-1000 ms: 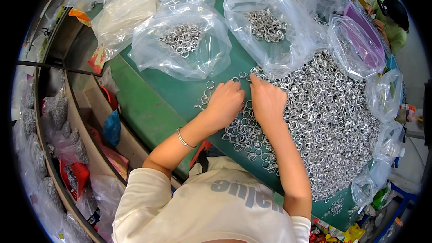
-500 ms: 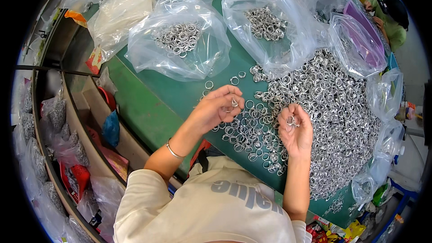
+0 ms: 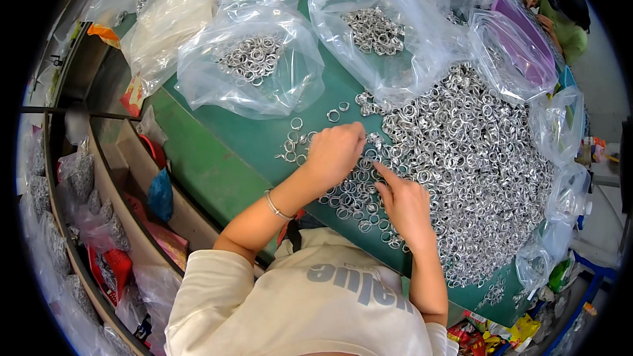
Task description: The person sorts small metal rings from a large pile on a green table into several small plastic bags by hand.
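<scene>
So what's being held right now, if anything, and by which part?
Can't tell: the left grip hides its own fingertips, and the right grip, at the rings, shows no clear hold.

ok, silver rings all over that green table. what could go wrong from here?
1. Loose silver metal rings lie close to the near edge of the dark green table, by the bare right hand; a sweep might knock some off.
2. The bare left hand sits between a small scattered ring group and the large silver ring heap; these could mix.
</scene>
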